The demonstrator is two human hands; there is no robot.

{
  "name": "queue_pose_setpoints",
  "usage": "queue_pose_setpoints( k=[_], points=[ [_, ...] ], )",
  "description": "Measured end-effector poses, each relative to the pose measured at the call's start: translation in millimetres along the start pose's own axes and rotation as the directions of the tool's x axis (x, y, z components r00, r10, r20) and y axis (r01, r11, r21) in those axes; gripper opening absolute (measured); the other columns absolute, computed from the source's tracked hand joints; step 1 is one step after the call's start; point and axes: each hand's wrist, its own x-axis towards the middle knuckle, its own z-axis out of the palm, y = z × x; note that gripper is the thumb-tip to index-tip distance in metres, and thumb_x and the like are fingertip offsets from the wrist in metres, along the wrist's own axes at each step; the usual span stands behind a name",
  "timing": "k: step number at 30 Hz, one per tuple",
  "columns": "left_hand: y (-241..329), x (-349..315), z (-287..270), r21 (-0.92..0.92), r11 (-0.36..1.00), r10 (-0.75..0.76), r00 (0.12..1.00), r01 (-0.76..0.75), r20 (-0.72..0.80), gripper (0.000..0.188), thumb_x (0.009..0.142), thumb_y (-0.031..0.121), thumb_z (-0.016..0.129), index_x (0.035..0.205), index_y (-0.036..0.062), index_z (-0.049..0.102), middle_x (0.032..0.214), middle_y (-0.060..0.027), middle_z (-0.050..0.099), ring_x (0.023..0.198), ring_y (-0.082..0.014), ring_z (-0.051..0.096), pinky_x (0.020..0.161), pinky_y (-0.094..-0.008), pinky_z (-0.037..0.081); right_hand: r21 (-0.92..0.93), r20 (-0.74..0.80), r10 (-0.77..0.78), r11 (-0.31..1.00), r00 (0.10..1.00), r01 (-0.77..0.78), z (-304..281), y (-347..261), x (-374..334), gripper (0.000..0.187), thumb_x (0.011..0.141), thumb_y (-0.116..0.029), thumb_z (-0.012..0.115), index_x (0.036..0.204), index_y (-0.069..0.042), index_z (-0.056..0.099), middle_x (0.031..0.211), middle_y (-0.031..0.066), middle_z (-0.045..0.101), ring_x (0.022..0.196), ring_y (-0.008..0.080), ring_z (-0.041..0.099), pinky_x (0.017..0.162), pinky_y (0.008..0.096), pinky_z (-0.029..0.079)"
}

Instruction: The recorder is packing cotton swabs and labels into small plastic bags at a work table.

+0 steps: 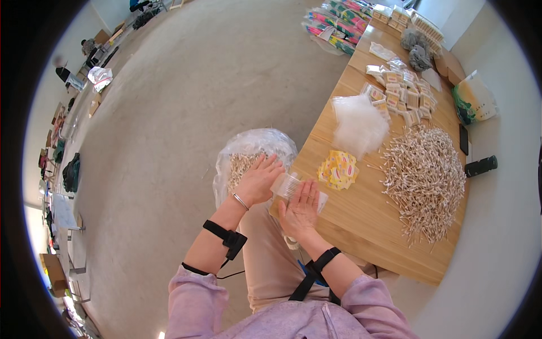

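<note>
A small clear plastic packet holding cotton swabs is pressed between my two hands at the near corner of the wooden table. My left hand grips its left end with fingers curled over the top. Under the packet's right side lies my right hand, palm up and fingers spread. A big heap of loose cotton swabs covers the table to the right. Yellow paper labels and a pile of clear empty bags lie just beyond my hands.
A large clear bag of swabs stands on the floor by my left knee. Several filled small packets lie further along the table. Colourful packages, a green-and-white bag and a black device are at the table's far and right sides.
</note>
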Motion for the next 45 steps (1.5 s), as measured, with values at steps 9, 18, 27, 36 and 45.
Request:
queue_pose_setpoints(
  k=[9,18,27,36,45],
  points=[
    [-7,-5,6,-0.079,0.997,-0.007,1.000,0.005,-0.024,0.063,0.064,0.013,0.074,0.123,0.0106,0.050,0.138,-0.0069,0.045,0.137,-0.0230,0.027,0.116,-0.0420,0.015,-0.008,-0.063,0.004,1.000,0.998,-0.005,7,-15,4,0.087,0.086,-0.042,0.049,0.139,0.013,0.007,0.148,0.0310,0.008,0.139,0.0438,0.001,0.113,0.0496,0.001],
    [-10,-8,13,-0.117,0.993,-0.020,1.000,0.017,-0.024,0.065,0.065,0.014,0.075,0.125,0.0119,0.050,0.139,-0.0066,0.043,0.138,-0.0235,0.026,0.115,-0.0432,0.014,0.025,-0.026,-0.013,1.000,1.000,0.014,9,-23,5,0.086,0.086,-0.039,0.049,0.139,0.014,0.008,0.148,0.0316,0.007,0.139,0.0440,0.001,0.113,0.0499,0.001],
    [-31,-22,19,-0.390,0.897,-0.287,0.944,0.207,-0.160,0.070,0.073,0.011,0.069,0.135,0.0058,0.037,0.139,-0.0169,0.039,0.136,-0.0290,0.026,0.112,-0.0387,0.021,0.090,-0.037,-0.013,0.996,0.999,0.017,19,-37,20,0.093,0.085,-0.040,0.050,0.140,0.014,-0.003,0.148,0.0326,0.002,0.140,0.0439,-0.004,0.113,0.0488,-0.003],
    [-33,-7,45,-0.953,0.040,-0.590,0.777,0.299,0.219,0.042,0.088,0.025,0.062,0.118,-0.0026,0.054,0.094,-0.0065,0.063,0.079,-0.0113,0.059,0.069,-0.0247,0.051,0.115,-0.066,-0.008,0.993,0.998,0.016,29,-51,26,0.096,0.084,-0.041,0.051,0.141,0.011,-0.006,0.149,0.0315,-0.001,0.140,0.0427,-0.007,0.113,0.0484,-0.004],
    [-29,3,70,-0.910,0.291,-0.577,0.813,0.296,0.080,0.024,0.089,0.025,0.061,0.076,0.0049,0.061,0.064,0.0033,0.053,0.056,-0.0057,0.045,0.048,-0.0239,0.037,0.163,-0.070,-0.015,0.986,0.997,0.026,12,-41,27,0.081,0.083,-0.031,0.055,0.142,0.006,0.013,0.148,0.0282,0.009,0.140,0.0421,0.003,0.112,0.0520,0.003]
  ],
)
